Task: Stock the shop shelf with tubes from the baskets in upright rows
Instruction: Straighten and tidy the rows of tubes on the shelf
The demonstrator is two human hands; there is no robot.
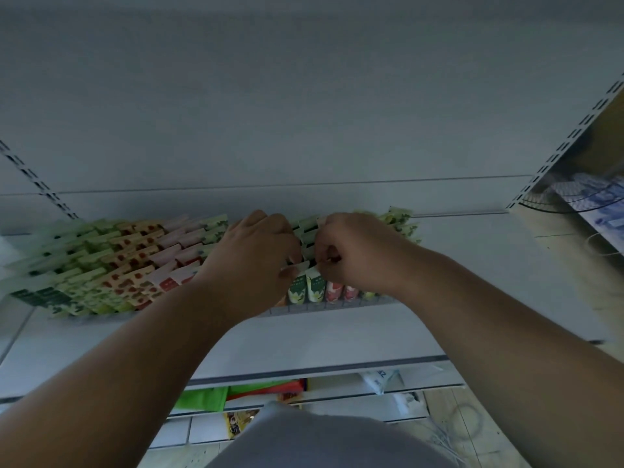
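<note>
Both hands meet over the middle of the white shelf [472, 265], where tubes [135, 265] stand in upright rows running from the left end to just past the hands. The left hand [250, 251] has its fingers curled onto the crimped top of a green-and-white tube [299, 285] at the near edge. The right hand [354, 248] pinches the neighbouring tube [315, 282], which touches the first.
</note>
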